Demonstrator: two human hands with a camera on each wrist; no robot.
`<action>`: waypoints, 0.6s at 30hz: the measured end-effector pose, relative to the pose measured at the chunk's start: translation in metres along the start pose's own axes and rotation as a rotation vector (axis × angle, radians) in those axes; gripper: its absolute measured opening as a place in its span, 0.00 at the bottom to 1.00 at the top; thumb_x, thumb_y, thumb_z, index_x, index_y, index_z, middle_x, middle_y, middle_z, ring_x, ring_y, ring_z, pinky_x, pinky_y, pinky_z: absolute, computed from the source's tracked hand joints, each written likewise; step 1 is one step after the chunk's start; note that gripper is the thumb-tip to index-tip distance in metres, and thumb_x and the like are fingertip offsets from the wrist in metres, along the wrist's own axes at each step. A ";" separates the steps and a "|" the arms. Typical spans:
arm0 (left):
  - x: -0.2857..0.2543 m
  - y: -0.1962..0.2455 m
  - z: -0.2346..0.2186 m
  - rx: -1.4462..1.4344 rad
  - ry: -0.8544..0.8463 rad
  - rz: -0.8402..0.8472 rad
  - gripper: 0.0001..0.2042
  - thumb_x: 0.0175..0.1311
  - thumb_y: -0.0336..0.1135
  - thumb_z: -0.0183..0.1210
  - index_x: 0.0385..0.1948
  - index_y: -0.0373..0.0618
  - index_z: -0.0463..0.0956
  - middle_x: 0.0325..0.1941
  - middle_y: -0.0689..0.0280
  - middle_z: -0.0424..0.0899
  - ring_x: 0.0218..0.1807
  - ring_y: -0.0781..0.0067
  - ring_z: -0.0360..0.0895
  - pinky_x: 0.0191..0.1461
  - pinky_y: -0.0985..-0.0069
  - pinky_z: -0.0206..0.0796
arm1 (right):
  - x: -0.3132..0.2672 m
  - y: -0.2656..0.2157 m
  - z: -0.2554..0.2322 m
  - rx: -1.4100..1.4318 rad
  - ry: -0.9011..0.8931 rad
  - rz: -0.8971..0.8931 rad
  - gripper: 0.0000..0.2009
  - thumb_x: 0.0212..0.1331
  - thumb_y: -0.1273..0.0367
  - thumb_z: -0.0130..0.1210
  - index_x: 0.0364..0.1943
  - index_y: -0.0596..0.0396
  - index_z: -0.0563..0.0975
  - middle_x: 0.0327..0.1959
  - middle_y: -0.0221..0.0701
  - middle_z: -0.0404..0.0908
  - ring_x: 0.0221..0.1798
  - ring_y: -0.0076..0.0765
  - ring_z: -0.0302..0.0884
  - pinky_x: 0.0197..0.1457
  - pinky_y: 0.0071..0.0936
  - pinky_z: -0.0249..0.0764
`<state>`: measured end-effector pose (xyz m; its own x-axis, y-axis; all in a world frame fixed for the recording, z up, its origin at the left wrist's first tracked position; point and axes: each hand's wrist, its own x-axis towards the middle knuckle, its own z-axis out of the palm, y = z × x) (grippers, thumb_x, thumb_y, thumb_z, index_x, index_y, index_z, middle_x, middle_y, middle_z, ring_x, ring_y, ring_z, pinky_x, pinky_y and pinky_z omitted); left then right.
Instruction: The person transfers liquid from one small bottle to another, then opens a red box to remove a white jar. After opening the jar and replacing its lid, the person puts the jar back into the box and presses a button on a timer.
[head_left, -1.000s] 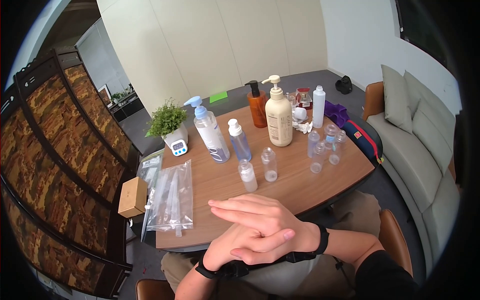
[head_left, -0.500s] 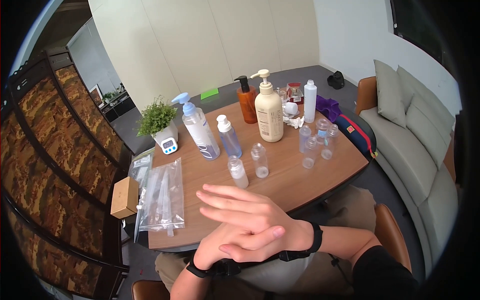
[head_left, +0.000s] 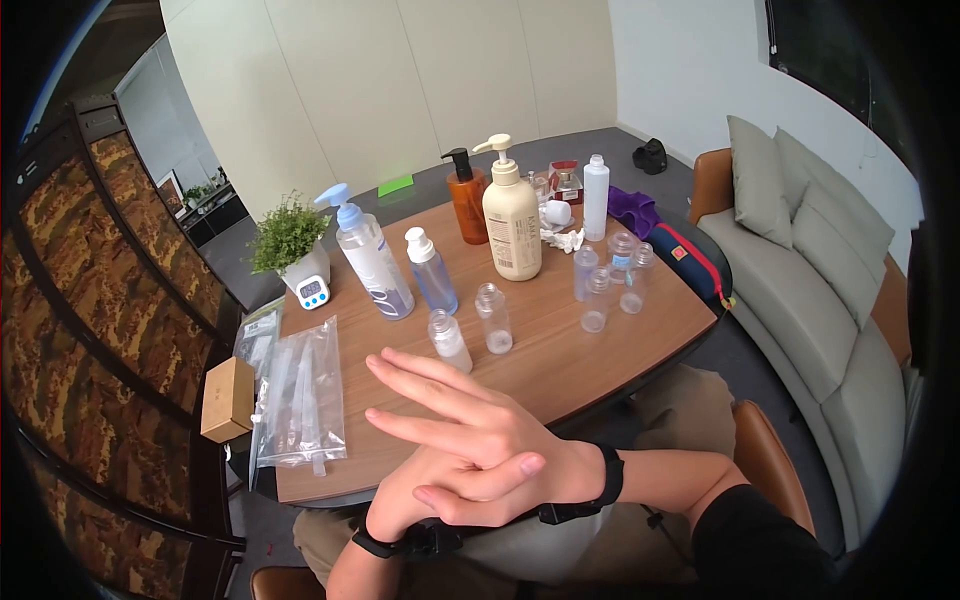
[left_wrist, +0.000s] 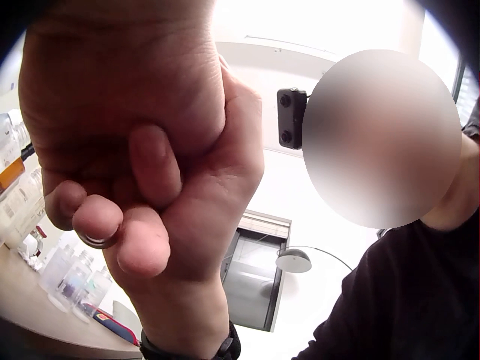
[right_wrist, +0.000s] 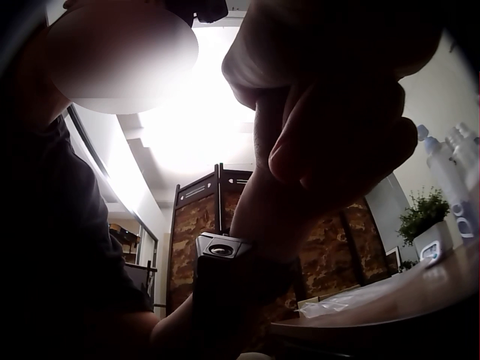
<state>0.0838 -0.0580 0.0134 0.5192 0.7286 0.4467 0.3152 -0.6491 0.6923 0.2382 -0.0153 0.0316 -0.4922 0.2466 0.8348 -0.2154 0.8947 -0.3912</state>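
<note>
Both hands meet above the near table edge, nothing else in their grasp. Lying across the top, my right hand (head_left: 500, 425) has its upper fingers straight and spread to the left, its thumb over the other hand. Beneath it is my left hand (head_left: 405, 492), its thumb across the right hand; in the left wrist view its fingertips (left_wrist: 142, 244) curl round the right hand. Past the fingers stand a small bottle (head_left: 449, 342) with whitish contents, a clear bottle (head_left: 494, 320) with a little liquid and a blue-tinted pump bottle (head_left: 432, 273).
A blue-topped pump bottle (head_left: 372, 265), a cream pump bottle (head_left: 512, 225) and an amber one (head_left: 467, 200) stand farther back. Several small clear bottles (head_left: 594, 300) are at right. On the left lie a clear plastic bag (head_left: 305, 400), a timer (head_left: 313, 292) and a cardboard box (head_left: 228, 400).
The right hand's straight fingers have spread farther apart. The head view has turned so the table and hands appear farther left; the bottles keep their places.
</note>
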 end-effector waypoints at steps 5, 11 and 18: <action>-0.006 0.002 -0.006 -0.015 -0.001 -0.128 0.18 0.77 0.51 0.66 0.58 0.52 0.85 0.51 0.54 0.88 0.56 0.53 0.85 0.53 0.60 0.76 | -0.001 0.002 -0.001 -0.006 -0.017 0.001 0.30 0.62 0.64 0.69 0.65 0.71 0.83 0.83 0.62 0.66 0.87 0.70 0.60 0.83 0.56 0.69; -0.012 0.005 -0.005 -0.062 -0.026 -0.259 0.20 0.76 0.53 0.67 0.57 0.49 0.85 0.51 0.54 0.88 0.56 0.52 0.85 0.54 0.60 0.77 | -0.003 -0.001 0.000 0.002 -0.018 0.018 0.28 0.63 0.65 0.69 0.64 0.69 0.84 0.82 0.59 0.68 0.87 0.66 0.63 0.81 0.51 0.73; -0.024 0.002 -0.015 -0.146 -0.092 -0.376 0.23 0.74 0.55 0.68 0.55 0.45 0.86 0.51 0.53 0.89 0.57 0.52 0.86 0.55 0.59 0.77 | -0.006 -0.001 0.005 0.046 0.014 0.037 0.25 0.62 0.64 0.70 0.61 0.67 0.85 0.79 0.55 0.73 0.83 0.62 0.70 0.74 0.47 0.79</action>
<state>0.0602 -0.0741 0.0122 0.4603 0.8822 0.0989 0.3843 -0.2985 0.8736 0.2370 -0.0191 0.0251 -0.4887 0.2847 0.8247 -0.2363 0.8667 -0.4392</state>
